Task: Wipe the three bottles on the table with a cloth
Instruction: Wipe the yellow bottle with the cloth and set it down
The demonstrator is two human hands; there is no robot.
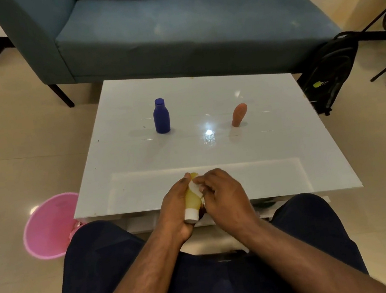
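Observation:
My left hand (174, 206) grips a yellow bottle (192, 198) with a white cap, held over the near edge of the white table (142, 178) with the cap pointing toward me. My right hand (223, 196) pinches a small white cloth (195, 187) against the bottle's upper side; most of the cloth is hidden under the fingers. A blue bottle (161, 116) stands upright at the table's middle left. An orange bottle (239, 115) stands at the middle right, leaning slightly.
A pink bin (47, 229) stands on the floor left of the table. A teal sofa (170, 30) runs behind the table. A black backpack (330, 70) leans at the right, near dark chair legs (382, 20). My knees sit below the table's near edge.

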